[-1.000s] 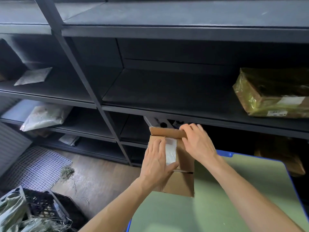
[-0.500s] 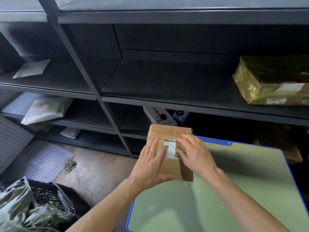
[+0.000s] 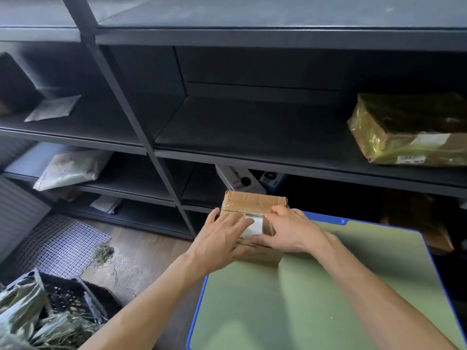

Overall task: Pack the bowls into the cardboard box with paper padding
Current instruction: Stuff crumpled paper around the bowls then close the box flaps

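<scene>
A small brown cardboard box (image 3: 252, 201), closed and taped, sits flat on the far left corner of the green table (image 3: 303, 299). A white label (image 3: 254, 224) shows on its top between my hands. My left hand (image 3: 222, 236) lies on the left part of the top with straight, spread fingers. My right hand (image 3: 293, 231) rests on the right part, its thumb stretched along the near top edge. No bowls or paper padding are visible.
Dark metal shelving (image 3: 252, 137) stands right behind the table. It holds a gold-wrapped parcel (image 3: 409, 132) at the right and white mailer bags (image 3: 73, 168) at the left. On the floor at the left are a black crate with hay (image 3: 68, 296) and a white mesh mat (image 3: 55, 246).
The box, held tilted up on edge a second ago, now lies flat on the table. Both hands have shifted from its raised face to its top.
</scene>
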`<state>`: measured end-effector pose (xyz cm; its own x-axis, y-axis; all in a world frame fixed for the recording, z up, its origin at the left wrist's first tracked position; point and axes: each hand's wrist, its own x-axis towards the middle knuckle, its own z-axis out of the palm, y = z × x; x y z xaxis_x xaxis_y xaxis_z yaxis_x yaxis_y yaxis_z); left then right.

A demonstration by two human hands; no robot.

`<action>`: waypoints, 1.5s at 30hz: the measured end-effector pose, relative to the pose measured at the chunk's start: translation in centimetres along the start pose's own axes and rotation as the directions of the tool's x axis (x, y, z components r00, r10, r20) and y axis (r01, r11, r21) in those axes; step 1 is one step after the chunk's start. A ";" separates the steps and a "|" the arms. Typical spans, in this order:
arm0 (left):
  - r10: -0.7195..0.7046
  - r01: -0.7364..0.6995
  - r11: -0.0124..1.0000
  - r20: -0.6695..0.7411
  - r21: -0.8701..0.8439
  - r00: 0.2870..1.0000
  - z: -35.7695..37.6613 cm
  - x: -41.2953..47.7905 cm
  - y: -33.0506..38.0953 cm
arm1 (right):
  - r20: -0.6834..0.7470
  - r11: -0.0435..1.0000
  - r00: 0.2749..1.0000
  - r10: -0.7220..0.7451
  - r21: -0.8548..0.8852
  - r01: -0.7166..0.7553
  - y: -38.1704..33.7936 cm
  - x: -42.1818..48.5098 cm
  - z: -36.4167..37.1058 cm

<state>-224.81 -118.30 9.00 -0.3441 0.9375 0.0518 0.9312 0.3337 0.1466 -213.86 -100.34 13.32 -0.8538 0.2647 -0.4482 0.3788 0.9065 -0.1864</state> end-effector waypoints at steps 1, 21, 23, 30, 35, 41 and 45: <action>0.002 -0.002 1.000 -0.006 0.014 1.000 -0.2 0.5 -0.4 | 0.013 1.000 1.000 0.001 -0.014 -0.001 -0.1 0.1 -0.6; -0.044 0.031 0.998 -0.262 -0.051 0.964 4.3 3.5 -1.9 | -0.534 0.998 0.844 -0.051 0.008 0.065 2.3 3.0 6.7; -0.054 0.058 0.998 -0.289 0.008 0.956 5.2 2.7 -1.2 | -0.559 0.996 0.829 -0.038 0.042 0.074 2.1 3.1 7.7; -0.132 0.128 0.991 -0.079 -0.047 0.988 5.3 2.2 -1.7 | -0.584 0.993 0.811 -0.027 0.078 0.089 2.0 3.4 8.9; -0.053 0.054 0.998 0.038 -0.015 0.998 4.9 1.7 -2.6 | -0.528 0.998 0.849 -0.024 0.036 0.051 1.5 2.9 9.2; 0.061 -0.060 0.995 -0.003 0.078 0.998 4.9 2.0 -4.2 | -0.423 0.998 0.906 -0.019 -0.055 -0.005 0.8 2.7 8.9; 0.056 -0.056 0.998 0.014 0.024 0.998 4.9 2.1 -4.1 | -0.411 0.999 0.911 0.036 -0.004 -0.042 0.0 2.5 9.0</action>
<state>-228.80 -117.26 3.69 -0.2896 0.9561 0.0461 0.9517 0.2825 0.1200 -212.77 -102.63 4.30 -0.9108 0.4092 -0.0555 0.4126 0.8961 -0.1637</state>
